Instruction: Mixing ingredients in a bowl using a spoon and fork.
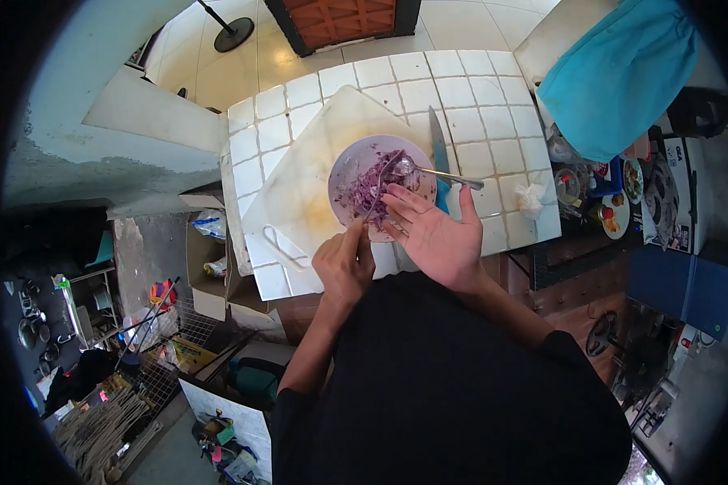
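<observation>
A pale lilac plate or shallow bowl point(340, 176) holds mashed purple food point(367, 185), with smears around its inner side. My left hand point(343, 260) pinches the handle of a slim metal utensil point(377, 195) whose far end lies in the mash; its tip is not clear enough to tell its kind. Turned palm up, my right hand point(440, 242) has its fingers apart and holds nothing. Its fingertips are over the near right part of the plate. A metal spoon point(446, 176) rests with its bowl in the food and its handle across the right rim.
Beneath the plate lies a translucent cutting board point(297, 176) on a white tiled counter point(479, 121). A knife point(438, 142) with a blue handle lies just right of the plate. Crumpled white tissue or plastic point(529, 200) sits near the right edge. A turquoise cloth point(619, 79) hangs beyond.
</observation>
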Demonstrator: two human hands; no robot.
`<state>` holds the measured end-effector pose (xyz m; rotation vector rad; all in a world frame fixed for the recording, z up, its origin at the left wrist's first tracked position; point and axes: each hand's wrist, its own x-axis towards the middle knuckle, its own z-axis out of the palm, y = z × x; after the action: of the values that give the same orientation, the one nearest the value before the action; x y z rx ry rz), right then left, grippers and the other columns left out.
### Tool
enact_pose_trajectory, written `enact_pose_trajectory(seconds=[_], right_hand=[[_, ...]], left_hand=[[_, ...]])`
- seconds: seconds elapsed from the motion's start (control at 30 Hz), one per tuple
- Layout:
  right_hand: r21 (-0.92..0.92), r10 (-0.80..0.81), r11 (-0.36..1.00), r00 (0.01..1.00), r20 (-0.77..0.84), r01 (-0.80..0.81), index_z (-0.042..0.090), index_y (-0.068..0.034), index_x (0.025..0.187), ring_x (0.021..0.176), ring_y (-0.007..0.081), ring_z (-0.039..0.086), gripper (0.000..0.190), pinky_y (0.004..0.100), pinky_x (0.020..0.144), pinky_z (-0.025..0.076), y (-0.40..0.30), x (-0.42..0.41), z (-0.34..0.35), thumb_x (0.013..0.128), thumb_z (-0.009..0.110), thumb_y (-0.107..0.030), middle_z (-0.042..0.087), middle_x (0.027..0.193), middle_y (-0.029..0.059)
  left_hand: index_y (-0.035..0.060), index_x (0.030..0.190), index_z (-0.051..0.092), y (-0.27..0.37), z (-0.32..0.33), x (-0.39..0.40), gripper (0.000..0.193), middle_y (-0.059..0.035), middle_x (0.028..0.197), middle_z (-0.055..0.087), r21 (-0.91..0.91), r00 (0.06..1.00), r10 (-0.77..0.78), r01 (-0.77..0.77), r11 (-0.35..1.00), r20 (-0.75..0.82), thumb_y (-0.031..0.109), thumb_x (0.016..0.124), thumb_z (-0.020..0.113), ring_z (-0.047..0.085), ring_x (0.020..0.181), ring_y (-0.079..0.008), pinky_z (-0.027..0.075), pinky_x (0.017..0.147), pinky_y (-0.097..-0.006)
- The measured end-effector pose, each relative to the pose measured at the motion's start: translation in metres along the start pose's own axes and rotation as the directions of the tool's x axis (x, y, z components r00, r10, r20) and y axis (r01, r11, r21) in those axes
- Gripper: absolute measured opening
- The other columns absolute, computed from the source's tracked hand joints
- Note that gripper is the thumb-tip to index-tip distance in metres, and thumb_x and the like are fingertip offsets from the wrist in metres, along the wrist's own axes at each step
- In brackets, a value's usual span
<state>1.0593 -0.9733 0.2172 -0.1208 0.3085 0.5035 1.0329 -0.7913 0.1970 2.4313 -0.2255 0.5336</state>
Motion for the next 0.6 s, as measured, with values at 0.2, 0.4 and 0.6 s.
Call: enact_pose_trajectory(seconds=[0.2,0.4,0.6], right_hand=[[0.07,-0.024,0.997,0.999,0.047,0.021,0.038,0.011,0.146,0.132,0.0295,0.044,0.104,0.0466,0.118,0.028,0.003,0.003,-0.006,0.094,0.031,-0.079,0.049,0.141,0.0211],[0.062,-0.037,0.998,0.998,0.048,0.034,0.042,0.012,0.142,0.131,0.0297,0.044,0.099,0.0474,0.117,0.03,0.0,0.003,-0.008,0.095,0.032,-0.076,0.05,0.139,0.0206],[-0.528,-0.132,0.846,0.928,-0.347,-0.077,0.041,0.001,0.149,0.117,0.0236,0.054,0.075,0.0398,0.104,0.039,-0.002,-0.008,-0.003,0.104,0.033,-0.059,0.06,0.121,0.0175]], left_hand=[[0.0036,0.107,0.071,0.001,0.007,-0.006,0.022,-0.0059,0.063,0.056,0.045,0.993,0.109,-0.107,0.993,-0.047,0.001,0.086,0.072,0.054,0.052,-0.0218,0.04,0.05,-0.0362],[0.0034,0.111,0.071,-0.002,0.011,-0.008,0.028,-0.0032,0.065,0.055,0.088,0.981,0.187,-0.181,0.979,-0.058,0.002,0.084,0.073,0.054,0.055,-0.0183,0.04,0.052,-0.0338],[0.0031,0.104,0.073,-0.002,0.012,-0.004,0.016,-0.0074,0.063,0.059,0.083,0.99,0.099,-0.091,0.992,-0.103,0.002,0.088,0.072,0.056,0.053,-0.022,0.042,0.051,-0.0346]])
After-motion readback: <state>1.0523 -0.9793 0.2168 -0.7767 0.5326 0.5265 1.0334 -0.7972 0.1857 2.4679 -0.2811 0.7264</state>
